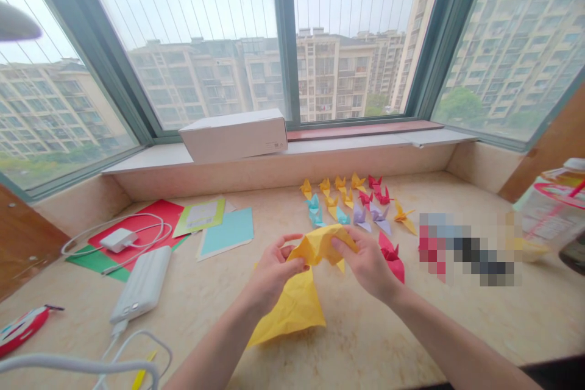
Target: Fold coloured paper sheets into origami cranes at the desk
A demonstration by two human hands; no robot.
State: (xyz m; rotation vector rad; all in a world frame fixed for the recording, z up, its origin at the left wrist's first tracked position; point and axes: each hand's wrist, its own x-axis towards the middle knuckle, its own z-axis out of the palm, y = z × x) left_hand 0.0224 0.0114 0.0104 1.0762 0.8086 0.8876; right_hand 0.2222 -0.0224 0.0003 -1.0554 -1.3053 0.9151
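Note:
Between my two hands is a creased sheet of yellow paper [320, 242], held up above the counter. My left hand [280, 262] pinches its left side with the thumb in front. At the right end my right hand [365, 259] grips the paper between thumb and fingers. Beneath them a larger yellow sheet [292, 311] with fold lines lies on the counter, partly covered by my left hand and forearm. Beyond my hands stand several folded paper cranes [340, 186] in yellow, red, blue and purple. A bigger red crane [391, 256] sits just past my right wrist.
At the left, a white power bank [142, 283] and a charger [119, 239] with cables lie near red, green and blue paper sheets [228, 231]. A white box [235, 134] rests on the window sill. Plastic containers [555, 201] stand at the right, beside a blurred patch.

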